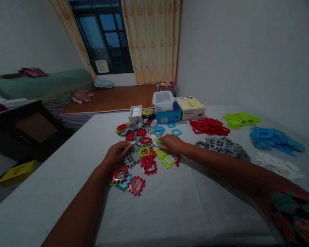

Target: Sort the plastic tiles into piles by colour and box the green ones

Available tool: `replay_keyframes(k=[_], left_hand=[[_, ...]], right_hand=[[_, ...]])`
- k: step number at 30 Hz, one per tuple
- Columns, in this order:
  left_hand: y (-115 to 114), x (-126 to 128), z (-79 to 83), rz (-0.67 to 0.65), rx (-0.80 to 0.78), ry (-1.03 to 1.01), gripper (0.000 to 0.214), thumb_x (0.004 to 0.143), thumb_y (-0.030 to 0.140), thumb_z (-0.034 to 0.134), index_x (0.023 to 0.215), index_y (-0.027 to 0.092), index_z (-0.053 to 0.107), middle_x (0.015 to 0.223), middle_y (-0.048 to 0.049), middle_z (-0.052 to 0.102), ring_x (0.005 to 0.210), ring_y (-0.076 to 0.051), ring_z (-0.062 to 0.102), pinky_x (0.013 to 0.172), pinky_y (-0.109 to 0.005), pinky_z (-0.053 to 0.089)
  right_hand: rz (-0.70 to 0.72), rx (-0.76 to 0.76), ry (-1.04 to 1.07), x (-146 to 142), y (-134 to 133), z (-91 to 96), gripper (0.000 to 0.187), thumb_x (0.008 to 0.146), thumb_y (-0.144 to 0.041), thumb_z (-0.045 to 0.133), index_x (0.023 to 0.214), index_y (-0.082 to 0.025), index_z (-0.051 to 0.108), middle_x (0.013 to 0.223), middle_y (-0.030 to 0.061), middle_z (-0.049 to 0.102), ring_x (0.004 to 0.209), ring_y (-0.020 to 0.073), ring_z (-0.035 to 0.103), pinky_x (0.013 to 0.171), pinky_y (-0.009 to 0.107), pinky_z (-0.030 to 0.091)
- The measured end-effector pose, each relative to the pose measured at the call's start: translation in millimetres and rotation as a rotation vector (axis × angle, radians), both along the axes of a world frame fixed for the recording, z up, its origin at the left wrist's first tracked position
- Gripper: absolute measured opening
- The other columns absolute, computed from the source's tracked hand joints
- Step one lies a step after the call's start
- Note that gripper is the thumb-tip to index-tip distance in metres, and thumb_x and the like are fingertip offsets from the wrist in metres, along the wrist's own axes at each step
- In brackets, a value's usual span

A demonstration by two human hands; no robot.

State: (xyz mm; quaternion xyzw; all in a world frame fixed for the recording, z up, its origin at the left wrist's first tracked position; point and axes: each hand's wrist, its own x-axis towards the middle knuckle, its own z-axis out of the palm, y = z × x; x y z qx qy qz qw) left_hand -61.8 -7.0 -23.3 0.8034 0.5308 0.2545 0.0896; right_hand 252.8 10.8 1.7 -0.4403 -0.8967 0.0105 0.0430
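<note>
Mixed interlocking plastic building pieces lie in a heap on the white-covered table. My left hand is at the heap's left side, fingers curved and thumb apart, touching a grey notched piece. Over the middle, my right hand has its fingers closed at a small yellow-green piece, partly hidden by them. Nearer me are red pieces, a yellow-green piece with a white window frame, and a red window piece overlapping a light blue one.
Sorted piles stand at the right: red, grey, yellow-green, blue and white. Behind the heap are a clear plastic tub on a blue box, a yellow box and a round black tin.
</note>
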Motion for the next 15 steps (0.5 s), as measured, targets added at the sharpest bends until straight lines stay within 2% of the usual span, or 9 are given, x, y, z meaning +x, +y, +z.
replay_keyframes(k=[2,6,9,12,15], left_hand=[[-1,1,1.2,-0.001,0.011,-0.007,0.051,0.085,0.062,0.042,0.093,0.021,0.073,0.102,-0.0086,0.073,0.094,-0.024,0.067,0.09,-0.035,0.05],[0,-1,0.3,-0.012,0.009,-0.004,0.049,0.085,0.06,0.044,0.094,0.022,0.073,0.1,-0.008,0.073,0.093,-0.024,0.067,0.089,-0.035,0.05],[2,-3,-1.6,-0.001,0.003,0.022,0.05,0.087,0.06,0.042,0.095,0.022,0.073,0.101,-0.0085,0.073,0.094,-0.024,0.066,0.088,-0.034,0.05],[3,-5,-1.3,0.017,0.001,0.032,0.052,0.086,0.062,0.041,0.097,0.022,0.072,0.104,-0.0089,0.072,0.096,-0.024,0.066,0.09,-0.035,0.05],[2,-5,1.1,0.03,-0.013,0.035,0.054,0.084,0.064,0.042,0.096,0.022,0.073,0.104,-0.0083,0.073,0.097,-0.025,0.066,0.091,-0.036,0.051]], right_hand=[[0.002,-0.011,0.011,-4,1,1.1,0.022,0.091,-0.031,0.052,0.102,-0.019,0.067,0.094,0.0108,0.07,0.088,0.0227,0.062,0.073,0.028,0.04],[0.106,-0.02,0.164,0,4,4.4,0.022,0.093,-0.029,0.048,0.097,-0.018,0.068,0.094,0.0086,0.07,0.09,0.0203,0.061,0.075,0.026,0.039],[0.158,-0.03,0.257,15,7,7.9,0.022,0.092,-0.031,0.052,0.093,-0.017,0.069,0.094,0.0087,0.069,0.091,0.0196,0.06,0.077,0.027,0.039],[0.065,-0.041,0.425,45,10,14.4,0.021,0.086,-0.032,0.06,0.1,-0.017,0.069,0.093,0.0073,0.069,0.084,0.0173,0.061,0.073,0.025,0.041],[-0.123,-0.078,0.641,95,20,22.5,0.032,0.081,-0.038,0.065,0.105,-0.017,0.065,0.08,0.0036,0.07,0.068,0.0148,0.061,0.063,0.024,0.043]])
